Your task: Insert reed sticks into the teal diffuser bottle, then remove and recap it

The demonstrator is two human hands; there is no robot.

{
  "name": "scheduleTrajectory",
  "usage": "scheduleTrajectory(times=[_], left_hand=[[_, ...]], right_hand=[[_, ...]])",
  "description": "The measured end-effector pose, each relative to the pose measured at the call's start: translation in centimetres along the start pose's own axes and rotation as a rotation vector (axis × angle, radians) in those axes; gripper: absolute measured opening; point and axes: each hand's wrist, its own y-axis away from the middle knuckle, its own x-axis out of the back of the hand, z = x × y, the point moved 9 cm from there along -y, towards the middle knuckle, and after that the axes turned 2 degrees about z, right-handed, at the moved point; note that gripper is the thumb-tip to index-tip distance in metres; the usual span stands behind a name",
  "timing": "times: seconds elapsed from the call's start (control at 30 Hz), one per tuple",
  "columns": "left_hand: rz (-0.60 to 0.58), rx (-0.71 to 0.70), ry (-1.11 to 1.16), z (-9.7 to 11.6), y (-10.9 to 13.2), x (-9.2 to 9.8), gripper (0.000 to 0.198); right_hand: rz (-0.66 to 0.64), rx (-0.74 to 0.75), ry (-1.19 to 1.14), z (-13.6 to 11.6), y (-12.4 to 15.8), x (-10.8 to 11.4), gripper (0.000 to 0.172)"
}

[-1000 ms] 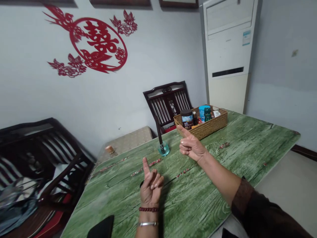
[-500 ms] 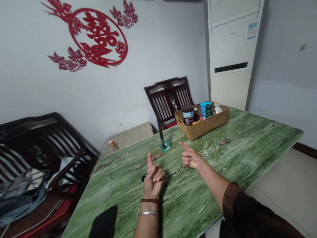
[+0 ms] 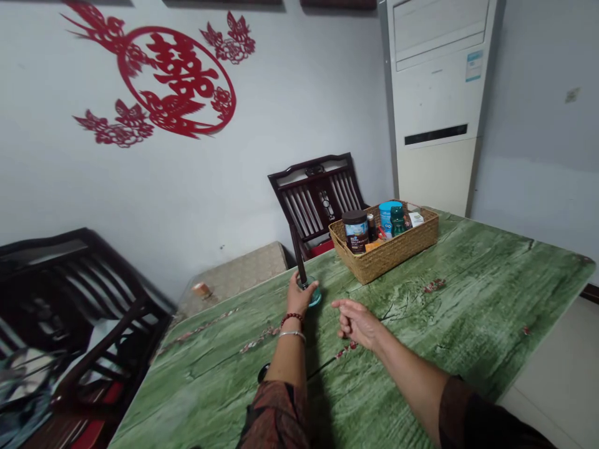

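My left hand (image 3: pixel 299 297) reaches forward across the table, its thumb and fingers curled around the teal glass cup (image 3: pixel 315 295). A dark, upright stick (image 3: pixel 299 257), perhaps a brush handle, rises from the cup; its lower end is partly hidden by the hand. To the right of the cup, my right hand (image 3: pixel 358 321) hovers over the table with nothing in it. Its index finger stretches left, while the other fingers are loosely bent. Beside my left forearm lies a small black round object (image 3: pixel 263 373), partly covered by the arm.
A wicker basket (image 3: pixel 393 254) with a dark-lidded jar (image 3: pixel 355 232), a blue tin and a green bottle stands toward the back of the green table (image 3: pixel 482 299). Dark wooden chairs (image 3: pixel 322 193) flank a low patterned surface (image 3: pixel 243 271) bearing a small orange-brown object (image 3: pixel 201 290).
My left hand has moved forward from pointing upward and has taken hold of the glass cup. My right hand stays near its place, palm turned lower. The view has shifted slightly.
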Motion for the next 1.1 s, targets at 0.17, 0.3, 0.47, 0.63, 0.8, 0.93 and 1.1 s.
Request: scheduleTrajectory(times=[0.17,0.3,0.47,0.63,0.8,0.93,1.1], left_hand=[[-0.046,-0.057,-0.092,0.5,3.0,0.9,0.064],[-0.091,-0.091,-0.130,1.2,8.7,2.7,0.066],[-0.197,-0.207,-0.162,3.2,16.0,3.3,0.067],[-0.275,-0.235,-0.150,4.5,19.0,3.0,0.077],[-0.347,-0.203,-0.070,4.2,18.6,5.6,0.078],[-0.099,-0.106,-0.146,1.5,15.5,12.1,0.063],[-0.034,-0.104,-0.497,-0.9,14.0,14.7,0.051]], right_hand=[[0.121,0.124,0.217,-2.1,0.4,0.3,0.043],[0.198,0.447,0.717,-6.6,2.6,-2.5,0.032],[0.152,0.461,0.988,-7.2,4.1,-7.3,0.047],[0.163,0.349,1.151,-6.2,4.5,-9.6,0.025],[0.189,0.296,1.243,-5.8,5.1,-10.6,0.014],[0.197,0.401,1.062,-7.1,5.3,-12.2,0.020],[0.153,0.638,0.685,-13.3,7.6,-14.9,0.034]])
